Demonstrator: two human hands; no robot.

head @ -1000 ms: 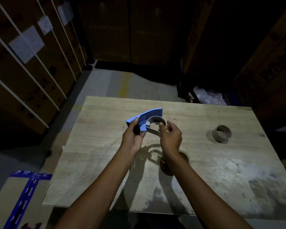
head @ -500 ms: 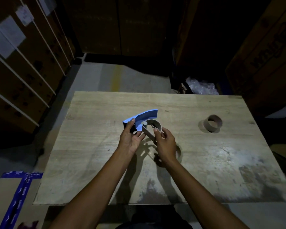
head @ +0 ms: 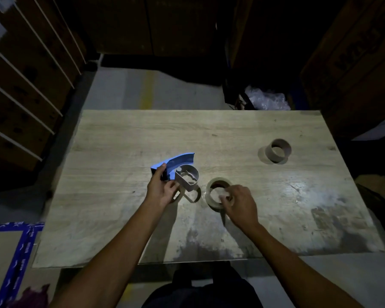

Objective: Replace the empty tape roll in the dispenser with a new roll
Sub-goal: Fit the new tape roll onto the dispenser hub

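One hand has left the tape dispenser [head: 180,172]: the right hand [head: 239,202] now closes on the new tape roll [head: 217,192] at its three o'clock on the counter [head: 125,141], left hand [head: 162,188] gripping the dispenser, so loading seems next.

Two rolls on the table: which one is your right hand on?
The new tape roll, lying flat beside the dispenser; the right hand grips its near edge. The bare cardboard core sits untouched, far right.

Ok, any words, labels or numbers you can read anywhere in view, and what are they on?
Nothing legible.
Cardboard carton, right: dark printed letters, too blurred to read.
Blue tape on the box, lower left: white print, too small.
Dispenser, tape roll, empty core: no visible text.
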